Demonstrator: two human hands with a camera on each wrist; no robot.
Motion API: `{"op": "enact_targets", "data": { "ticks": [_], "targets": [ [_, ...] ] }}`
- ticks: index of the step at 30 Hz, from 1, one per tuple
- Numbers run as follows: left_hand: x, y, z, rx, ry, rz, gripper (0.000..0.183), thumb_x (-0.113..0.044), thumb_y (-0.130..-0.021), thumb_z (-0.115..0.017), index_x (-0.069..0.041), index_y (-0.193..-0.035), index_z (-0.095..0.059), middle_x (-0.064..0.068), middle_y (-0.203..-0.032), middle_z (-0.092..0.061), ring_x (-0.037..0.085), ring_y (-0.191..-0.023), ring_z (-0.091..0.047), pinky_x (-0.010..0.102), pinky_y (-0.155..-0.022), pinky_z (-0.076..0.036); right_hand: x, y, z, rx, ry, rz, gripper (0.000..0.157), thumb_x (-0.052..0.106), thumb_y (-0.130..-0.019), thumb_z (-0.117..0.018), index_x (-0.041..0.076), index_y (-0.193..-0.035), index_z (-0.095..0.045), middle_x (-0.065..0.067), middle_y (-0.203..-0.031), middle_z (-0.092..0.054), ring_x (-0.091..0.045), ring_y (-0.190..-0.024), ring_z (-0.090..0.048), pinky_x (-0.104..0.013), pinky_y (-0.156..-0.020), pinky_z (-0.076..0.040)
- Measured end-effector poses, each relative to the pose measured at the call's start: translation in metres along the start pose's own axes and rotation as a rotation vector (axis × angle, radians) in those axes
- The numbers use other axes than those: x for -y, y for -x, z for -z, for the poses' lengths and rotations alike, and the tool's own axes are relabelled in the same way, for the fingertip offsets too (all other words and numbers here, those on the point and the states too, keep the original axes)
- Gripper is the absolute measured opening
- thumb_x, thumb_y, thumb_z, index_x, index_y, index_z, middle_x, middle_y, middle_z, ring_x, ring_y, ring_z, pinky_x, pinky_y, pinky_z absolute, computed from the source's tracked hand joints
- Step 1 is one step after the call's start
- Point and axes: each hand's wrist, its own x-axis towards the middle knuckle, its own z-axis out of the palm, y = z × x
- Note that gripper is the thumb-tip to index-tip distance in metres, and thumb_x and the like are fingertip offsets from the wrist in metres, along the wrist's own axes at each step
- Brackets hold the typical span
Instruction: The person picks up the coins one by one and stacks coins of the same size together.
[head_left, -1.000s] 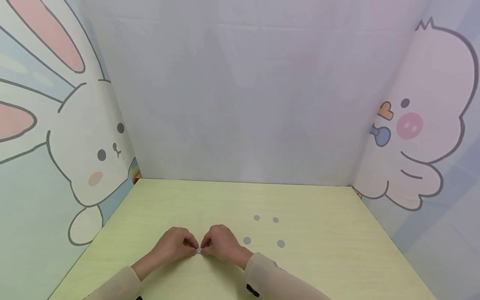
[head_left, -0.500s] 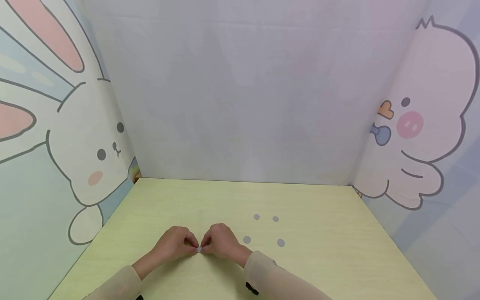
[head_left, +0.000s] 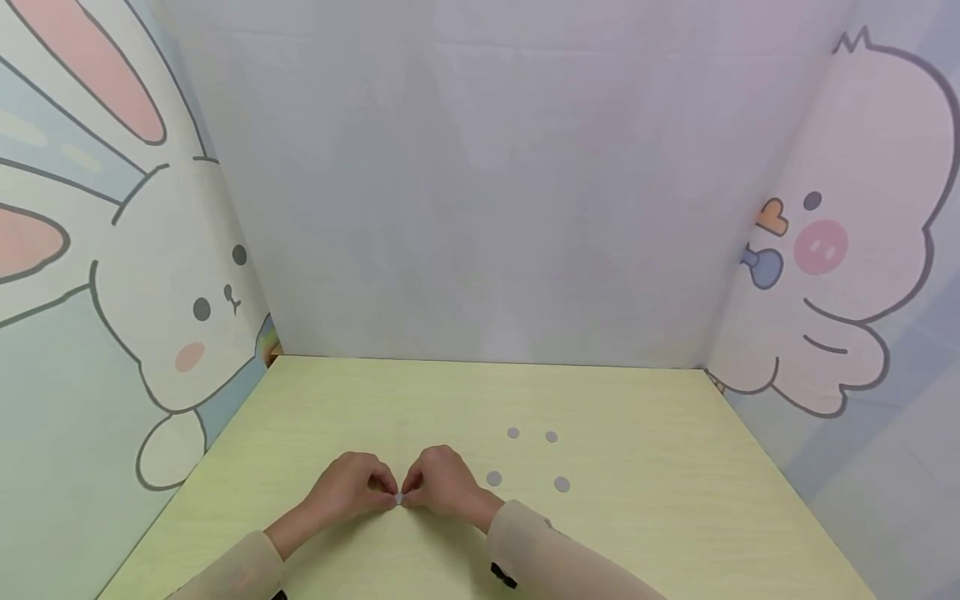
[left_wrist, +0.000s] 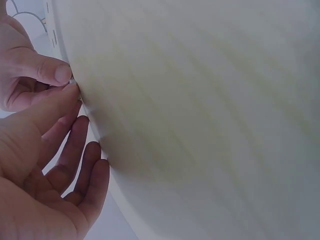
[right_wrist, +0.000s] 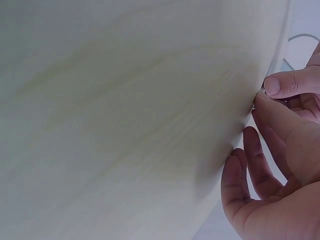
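Note:
A small grey disc [head_left: 399, 499], round and flat like a coin, is mostly covered by fingertips at the front left of the table. My left hand [head_left: 351, 485] pinches its left side between thumb and forefinger. From the other side my right hand [head_left: 444, 483] pinches it the same way, so the two thumbs nearly meet. In the left wrist view only a sliver of the disc [left_wrist: 73, 81] shows between the thumb tips, low over the tabletop. The right wrist view likewise gives just a pale edge of the disc [right_wrist: 262, 91]. The other fingers are bent loosely and hold nothing.
Several similar discs lie flat to the right of my hands: a far-left disc [head_left: 513, 432], a far-right disc [head_left: 551, 437], a near-left disc [head_left: 494, 478] and a near-right disc [head_left: 562, 484]. Cloth walls [head_left: 487, 208] enclose the pale yellow table [head_left: 645, 517] behind and at both sides.
Both hands keep nearly the same place and pinch. Slightly less of the held disc shows between the fingertips than a second ago.

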Motion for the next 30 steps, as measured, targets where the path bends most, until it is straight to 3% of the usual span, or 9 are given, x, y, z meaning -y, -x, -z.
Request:
{"op": "enact_targets", "data": {
  "ticks": [12, 30],
  "targets": [
    [-0.001, 0.0, 0.0, 0.0, -0.003, -0.002, 0.012, -0.018, -0.082, -0.093, -0.022, -0.083, -0.081, -0.015, -0.078, -0.072, 0.0, -0.073, -0.059, 0.026, -0.068, -0.049, -0.002, 0.001, 0.0, -0.002, -0.005, -0.009, 0.009, 0.018, -0.083, -0.094, 0.019, -0.08, -0.086, 0.016, -0.076, -0.075, 0.004, -0.074, -0.056, -0.018, -0.073, -0.047],
    [-0.001, -0.001, -0.002, 0.007, -0.023, 0.029, 0.011, -0.022, -0.083, -0.092, -0.021, -0.083, -0.082, -0.018, -0.077, -0.071, -0.002, -0.071, -0.055, 0.025, -0.067, -0.046, -0.01, 0.005, 0.007, 0.001, 0.019, 0.051, 0.008, 0.014, -0.083, -0.093, 0.015, -0.087, -0.086, 0.015, -0.079, -0.074, 0.001, -0.075, -0.056, -0.016, -0.071, -0.047]
  ]
}}
